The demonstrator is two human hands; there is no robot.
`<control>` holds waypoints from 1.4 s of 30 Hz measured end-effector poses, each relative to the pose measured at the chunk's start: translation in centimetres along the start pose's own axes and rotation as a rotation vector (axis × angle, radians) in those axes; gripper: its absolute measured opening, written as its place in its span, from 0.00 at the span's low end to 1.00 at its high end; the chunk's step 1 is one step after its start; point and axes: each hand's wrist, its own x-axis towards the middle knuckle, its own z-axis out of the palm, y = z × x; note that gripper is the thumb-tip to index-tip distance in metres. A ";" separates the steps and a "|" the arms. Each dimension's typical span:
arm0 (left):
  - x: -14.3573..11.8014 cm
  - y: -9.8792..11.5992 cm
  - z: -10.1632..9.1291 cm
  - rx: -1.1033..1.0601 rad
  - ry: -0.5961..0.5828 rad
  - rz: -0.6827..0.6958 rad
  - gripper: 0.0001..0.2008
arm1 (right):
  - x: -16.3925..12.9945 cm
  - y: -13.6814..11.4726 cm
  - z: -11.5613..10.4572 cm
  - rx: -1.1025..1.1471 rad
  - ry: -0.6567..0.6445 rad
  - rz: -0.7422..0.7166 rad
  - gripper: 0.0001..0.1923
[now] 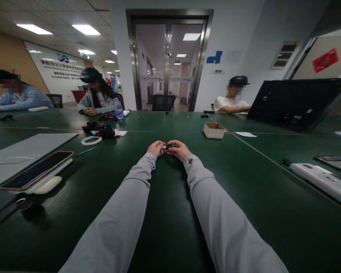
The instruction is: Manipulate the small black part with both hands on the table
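Observation:
Both of my hands meet above the middle of the green table (170, 212), fingertips almost touching. Between them is a small black object with a silvery end (168, 146), too small to name its kind. My left hand (156, 148) pinches the silvery end, fingers closed. The black end sits in the closed fingers of my right hand (180, 150). Part of the object is hidden behind the fingers.
To the left lie a phone (39, 170), a white case (47, 185), a grey board (25, 148), a tape roll (91, 140) and black gear (99, 129). A small open box (214, 131), power strip (324, 180) and large monitor (298, 102) are right. Several people sit across.

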 end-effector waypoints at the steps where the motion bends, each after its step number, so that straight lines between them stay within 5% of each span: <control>1: 0.0 -0.1 0.0 0.006 0.003 0.004 0.10 | 0.0 0.0 0.0 0.000 0.003 0.003 0.15; 19: 0.3 -0.8 -0.1 -0.003 0.011 0.084 0.10 | 0.0 -0.1 0.3 -0.073 0.009 0.001 0.17; 23: 0.4 -1.0 -0.3 0.012 0.126 0.119 0.11 | 0.5 0.2 0.9 -0.381 0.045 0.006 0.15; 28: 0.8 -1.6 -0.4 0.138 0.197 0.090 0.15 | 0.6 0.4 2.8 -0.925 0.197 -0.191 0.10; 31: 0.4 -1.6 -0.2 0.219 0.206 0.075 0.16 | 0.2 0.7 3.8 -0.892 0.222 -0.131 0.08; 37: -4.1 2.0 -0.7 0.392 -0.063 0.229 0.16 | -3.3 -0.6 2.5 -0.532 0.095 0.083 0.13; 42: -12.2 7.3 -6.1 0.616 -0.296 0.370 0.15 | -12.1 -5.3 -3.1 -0.451 0.032 0.150 0.19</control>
